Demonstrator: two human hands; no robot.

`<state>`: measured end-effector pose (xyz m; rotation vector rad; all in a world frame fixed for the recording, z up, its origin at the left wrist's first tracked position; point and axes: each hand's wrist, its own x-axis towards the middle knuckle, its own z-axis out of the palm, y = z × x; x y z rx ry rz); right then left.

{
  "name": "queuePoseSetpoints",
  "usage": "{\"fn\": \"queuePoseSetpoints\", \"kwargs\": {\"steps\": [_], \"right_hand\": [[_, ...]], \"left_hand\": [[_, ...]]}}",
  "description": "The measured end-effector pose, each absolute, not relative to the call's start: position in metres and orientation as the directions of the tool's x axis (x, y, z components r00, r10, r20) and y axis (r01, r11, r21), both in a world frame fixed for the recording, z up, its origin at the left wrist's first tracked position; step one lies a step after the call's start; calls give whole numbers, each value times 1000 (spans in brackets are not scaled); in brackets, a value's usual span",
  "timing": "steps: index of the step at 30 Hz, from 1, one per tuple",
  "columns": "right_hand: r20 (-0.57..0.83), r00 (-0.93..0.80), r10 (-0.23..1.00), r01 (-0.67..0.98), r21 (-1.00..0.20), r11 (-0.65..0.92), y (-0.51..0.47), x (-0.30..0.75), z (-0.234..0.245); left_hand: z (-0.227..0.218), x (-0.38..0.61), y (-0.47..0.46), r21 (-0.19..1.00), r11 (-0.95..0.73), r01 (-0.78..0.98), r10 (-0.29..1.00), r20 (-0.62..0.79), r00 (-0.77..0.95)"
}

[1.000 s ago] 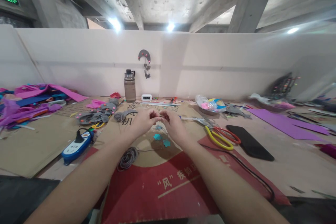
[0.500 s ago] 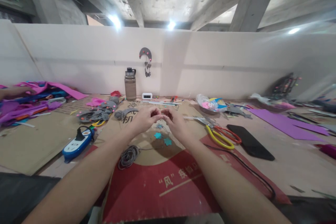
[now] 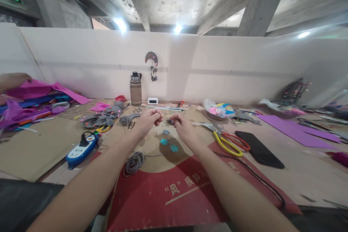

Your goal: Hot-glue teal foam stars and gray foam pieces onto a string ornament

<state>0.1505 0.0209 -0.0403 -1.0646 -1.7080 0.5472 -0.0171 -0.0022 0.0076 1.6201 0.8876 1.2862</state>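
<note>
Ok, both bare hands were up mid-table, close but apart, w/ a narrow gap btwn the fingertips. L hand (image 3: 152, 121) had thumb & fingers curled in together, pinch-style; couldn't tell if it gripped anything. R hand (image 3: 182, 127) was half curled too, w/ a small dark bit (image 3: 170, 121) by its fingertips, too tiny to ID; couldn't tell if that was gripped.

Below the hands, on a red-and-brown printed cardboard sheet (image 3: 152, 192), lay two flat turquoise star-shaped cutouts (image 3: 163, 141), near each other, not touching. A paler grey-blue piece (image 3: 165, 132) sat nearer the hands, outline blurry. Loose coil of thin grey cord (image 3: 134, 164) was beside the L forearm, one strand trailing R toward the stars.

R side: metal scissors w/ yellow & red handles (image 3: 215, 128), then a flat black phone-like slab (image 3: 259, 149) just beside. L side: blue-and-white power strip (image 3: 81, 151) w/ black plug in. At the back: upright brownish see-through bottle w/ black lid (image 3: 135, 91), small white digital clock (image 3: 152, 100) near it, grey crescent ornament (image 3: 151, 57) up on the white wall (image 3: 206, 54). Far L, another person's hand (image 3: 16, 81) was on a bright magenta sheet (image 3: 34, 88).
</note>
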Motion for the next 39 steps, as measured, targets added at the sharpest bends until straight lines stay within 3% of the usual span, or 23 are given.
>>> {"fn": "queuePoseSetpoints", "kwargs": {"steps": [6, 10, 12, 17, 23, 26, 28, 30, 33, 36, 39], "right_hand": [[380, -210, 901, 748, -531, 398, 23, 146, -55], [294, -213, 932, 833, -444, 330, 21, 143, -55], [269, -242, 932, 834, -433, 341, 21, 142, -55], [266, -248, 932, 829, -439, 346, 24, 141, -57], [273, -220, 937, 810, -484, 331, 30, 140, -63], [290, -180, 940, 804, -507, 311, 29, 140, -61], [296, -159, 942, 799, -522, 299, 27, 141, -57], [324, -144, 935, 781, -543, 309, 23, 141, -53], [424, -141, 895, 741, -554, 379, 17, 141, -47], [497, -173, 850, 714, -532, 456, 12, 141, -43], [552, -191, 812, 681, -521, 514, 8, 139, -40]], "left_hand": [[9, -28, 5, 835, -376, 402, 921, 383, 67], [-1, -32, 17, 613, -426, 665, 888, 425, 176], [-10, -31, 21, 541, -391, 745, 906, 368, 208], [-33, -27, 24, 466, -387, 795, 922, 173, 347], [-44, -25, 27, 461, -359, 812, 931, 110, 349], [-43, -25, 29, 520, -346, 781, 934, 113, 338], [-42, -24, 29, 667, -272, 693, 953, 85, 292], [-40, -21, 27, 830, -141, 540, 971, 9, 239], [-34, -16, 23, 965, 4, 262, 971, -66, 229], [-27, -15, 19, 998, 61, -6, 958, -56, 281], [-21, -17, 17, 999, 28, -35, 958, -17, 288]]}}
